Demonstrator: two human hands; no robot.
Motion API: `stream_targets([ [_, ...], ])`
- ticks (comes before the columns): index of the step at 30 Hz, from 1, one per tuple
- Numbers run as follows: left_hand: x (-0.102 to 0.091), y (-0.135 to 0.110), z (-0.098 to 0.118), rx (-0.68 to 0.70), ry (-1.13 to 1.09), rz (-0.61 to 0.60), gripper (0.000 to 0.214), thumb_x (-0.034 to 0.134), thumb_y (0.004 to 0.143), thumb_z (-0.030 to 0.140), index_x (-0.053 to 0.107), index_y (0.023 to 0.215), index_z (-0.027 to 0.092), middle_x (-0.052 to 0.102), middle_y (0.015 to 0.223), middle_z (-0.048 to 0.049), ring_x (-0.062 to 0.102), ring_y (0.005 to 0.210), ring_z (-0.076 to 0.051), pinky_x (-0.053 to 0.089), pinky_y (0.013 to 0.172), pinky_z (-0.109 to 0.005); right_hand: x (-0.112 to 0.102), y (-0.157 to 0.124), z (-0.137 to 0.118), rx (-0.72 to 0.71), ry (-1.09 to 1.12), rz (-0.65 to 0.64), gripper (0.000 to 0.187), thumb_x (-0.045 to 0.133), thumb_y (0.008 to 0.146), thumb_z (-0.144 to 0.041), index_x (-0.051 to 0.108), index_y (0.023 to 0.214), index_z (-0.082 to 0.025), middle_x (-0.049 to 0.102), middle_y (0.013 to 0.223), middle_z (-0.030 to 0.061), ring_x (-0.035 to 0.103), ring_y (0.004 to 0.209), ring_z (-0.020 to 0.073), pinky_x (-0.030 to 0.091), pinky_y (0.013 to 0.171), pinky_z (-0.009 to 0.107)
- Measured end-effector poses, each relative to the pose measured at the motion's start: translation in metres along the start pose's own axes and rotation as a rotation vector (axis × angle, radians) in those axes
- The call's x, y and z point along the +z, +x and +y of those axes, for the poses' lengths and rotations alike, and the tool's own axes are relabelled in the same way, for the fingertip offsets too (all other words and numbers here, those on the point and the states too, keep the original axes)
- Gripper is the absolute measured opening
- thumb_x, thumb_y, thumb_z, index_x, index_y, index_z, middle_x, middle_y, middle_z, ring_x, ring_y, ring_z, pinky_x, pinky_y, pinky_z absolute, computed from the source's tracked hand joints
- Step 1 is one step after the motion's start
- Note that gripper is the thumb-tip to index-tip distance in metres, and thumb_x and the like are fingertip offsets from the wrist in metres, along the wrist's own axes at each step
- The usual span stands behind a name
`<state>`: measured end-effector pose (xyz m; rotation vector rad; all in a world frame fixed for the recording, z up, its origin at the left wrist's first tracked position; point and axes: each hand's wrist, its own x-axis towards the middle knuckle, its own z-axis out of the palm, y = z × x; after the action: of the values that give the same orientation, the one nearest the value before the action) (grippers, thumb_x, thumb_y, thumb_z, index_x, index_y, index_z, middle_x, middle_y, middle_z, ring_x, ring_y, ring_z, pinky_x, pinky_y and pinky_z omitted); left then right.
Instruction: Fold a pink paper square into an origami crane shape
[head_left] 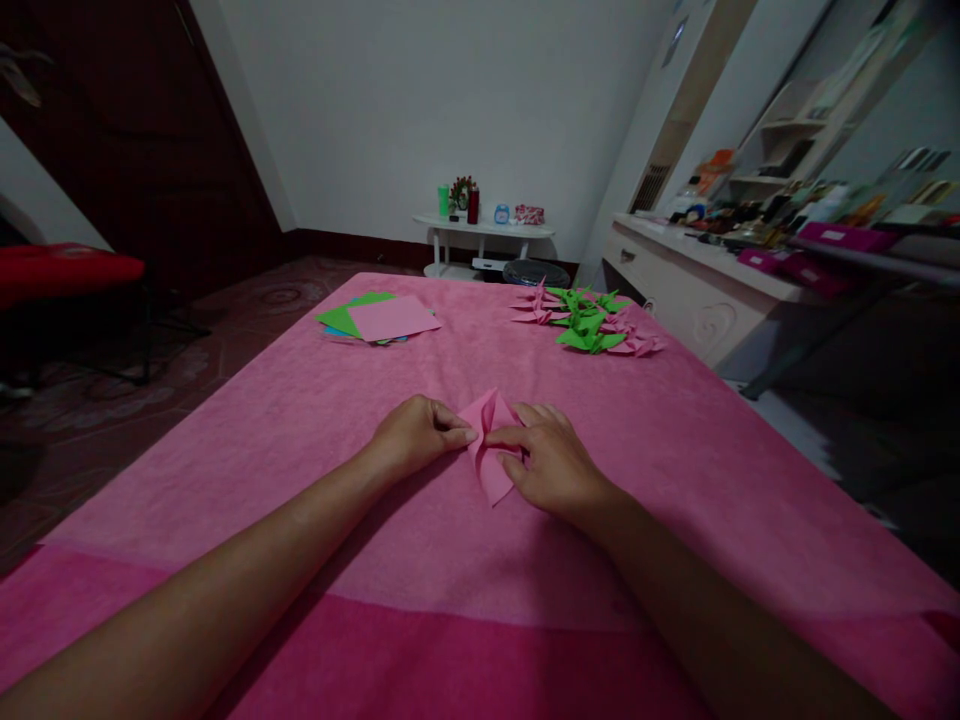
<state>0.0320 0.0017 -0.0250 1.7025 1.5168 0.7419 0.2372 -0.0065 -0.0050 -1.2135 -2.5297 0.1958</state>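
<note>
A partly folded sheet of pink origami paper lies on the pink cloth in front of me, one corner toward me and a raised fold along its middle. My left hand pinches its left edge between thumb and fingers. On the other side, my right hand grips the right part, the index fingertip at the central fold and the thumb pressed lower down. Its other fingers rest behind the right edge, partly hidden.
The pink cloth covers a table. Loose paper squares in pink, green and blue lie at the far left. Folded paper cranes, pink and green, cluster at the far right. Beyond stand a white shelf table and a cluttered dresser.
</note>
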Motion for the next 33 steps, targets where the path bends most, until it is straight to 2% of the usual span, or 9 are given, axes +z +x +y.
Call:
stream_targets([
  [7, 0.0019, -0.0012, 0.0025, -0.039, 0.022, 0.053, 0.023, 0.069, 0.065, 0.042, 0.073, 0.064, 0.019, 0.067, 0.058, -0.0011, 0.057, 0.058, -0.016, 0.038, 0.050, -0.022, -0.0006, 0.0005, -0.0015, -0.003, 0.004, -0.007, 0.026, 0.058, 0.080, -0.021, 0.071, 0.101, -0.030, 0.056, 0.102, 0.0065, 0.048, 0.100, 0.0231, 0.030, 0.094, 0.042],
  [16, 0.0009, -0.0007, 0.0035, -0.033, 0.075, 0.043, 0.022, 0.070, 0.065, 0.041, 0.075, 0.071, 0.020, 0.070, 0.064, -0.0024, 0.059, 0.060, -0.016, 0.040, 0.053, -0.024, -0.0009, 0.0013, 0.0006, -0.005, 0.023, -0.022, 0.029, 0.058, 0.081, -0.022, 0.070, 0.106, -0.031, 0.056, 0.098, 0.0063, 0.048, 0.095, 0.0224, 0.034, 0.088, 0.038],
  [24, 0.0004, 0.0000, 0.0025, -0.030, 0.074, 0.032, 0.023, 0.069, 0.066, 0.043, 0.075, 0.070, 0.021, 0.069, 0.062, -0.0020, 0.059, 0.061, -0.016, 0.039, 0.054, -0.024, -0.0001, 0.0016, 0.0024, -0.032, 0.040, -0.004, 0.028, 0.059, 0.080, -0.022, 0.071, 0.104, -0.031, 0.057, 0.097, 0.0062, 0.049, 0.097, 0.0226, 0.034, 0.091, 0.040],
  [33, 0.0006, -0.0017, 0.0045, -0.050, 0.071, 0.057, 0.022, 0.071, 0.064, 0.042, 0.075, 0.069, 0.021, 0.070, 0.064, -0.0019, 0.059, 0.062, -0.017, 0.039, 0.053, -0.023, 0.0000, 0.0015, 0.0038, -0.028, 0.123, 0.052, 0.018, 0.060, 0.076, -0.015, 0.073, 0.084, -0.022, 0.055, 0.081, 0.0039, 0.053, 0.076, 0.0171, 0.041, 0.071, 0.029],
])
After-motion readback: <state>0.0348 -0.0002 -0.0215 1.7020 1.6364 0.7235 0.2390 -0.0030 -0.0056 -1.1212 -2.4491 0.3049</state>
